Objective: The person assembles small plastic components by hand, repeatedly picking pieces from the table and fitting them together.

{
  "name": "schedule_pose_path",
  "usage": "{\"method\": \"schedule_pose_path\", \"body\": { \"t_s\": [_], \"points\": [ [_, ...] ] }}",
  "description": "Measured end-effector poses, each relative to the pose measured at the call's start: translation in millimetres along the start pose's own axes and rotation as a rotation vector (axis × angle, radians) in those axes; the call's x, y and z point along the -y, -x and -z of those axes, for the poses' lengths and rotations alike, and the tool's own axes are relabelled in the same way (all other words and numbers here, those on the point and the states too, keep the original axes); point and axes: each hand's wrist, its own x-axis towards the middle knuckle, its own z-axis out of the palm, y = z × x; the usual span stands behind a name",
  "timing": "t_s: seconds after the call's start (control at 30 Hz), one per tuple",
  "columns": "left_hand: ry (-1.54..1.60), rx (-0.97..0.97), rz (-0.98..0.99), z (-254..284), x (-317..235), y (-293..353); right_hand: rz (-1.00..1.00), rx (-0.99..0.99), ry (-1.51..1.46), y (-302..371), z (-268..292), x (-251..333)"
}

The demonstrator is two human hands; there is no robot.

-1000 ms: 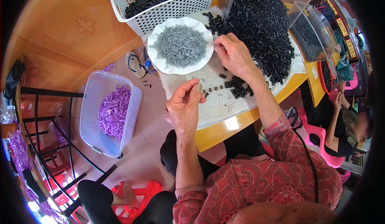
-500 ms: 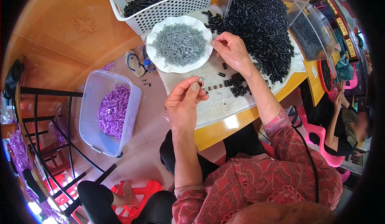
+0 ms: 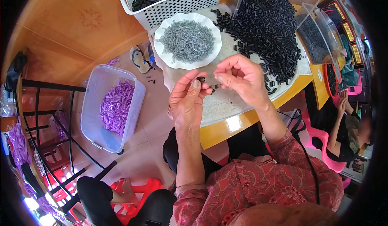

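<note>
My left hand [image 3: 186,100] pinches a small black plastic piece [image 3: 201,79] between thumb and fingertips. Close on its right, my right hand [image 3: 243,81] has thumb and forefinger pressed together around a tiny clear plastic piece [image 3: 213,74], hard to make out. Beyond both hands, a white wavy-edged plate [image 3: 159,50] carries a heap of clear little parts [image 3: 186,41]. A big mound of black pieces [image 3: 266,36] lies to the right of the plate. Some loose black pieces on the white cloth [image 3: 218,109] are partly hidden by my right hand.
A white perforated basket [image 3: 178,13] of black pieces stands behind the plate. Clear acrylic bins [image 3: 317,36] are at the far right. Left of the table, a translucent tub [image 3: 89,117] with purple pieces [image 3: 116,108] sits on the floor. Another person [image 3: 349,133] is at right.
My right hand has left the plate's right rim and come nearer to my left hand. The left hand still holds its black piece. The whole view has shifted slightly.
</note>
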Motion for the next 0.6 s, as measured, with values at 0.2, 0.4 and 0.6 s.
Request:
{"method": "schedule_pose_path", "body": {
  "t_s": [0.2, 0.4, 0.6],
  "points": [
    [-0.024, -0.007, -0.039, 1.0, 1.4, 0.5, 0.039, 0.044, 0.073, 7.6, -6.7, 0.1],
    [-0.066, 0.012, -0.054, 1.4, 0.9, 1.4, 0.07, 0.049, 0.106, 6.4, -8.4, -0.9],
    [-0.156, 0.0, -0.087, -2.0, 1.7, 2.2, 0.071, 0.029, 0.175, 7.2, -11.1, 2.3]
  ]
}}
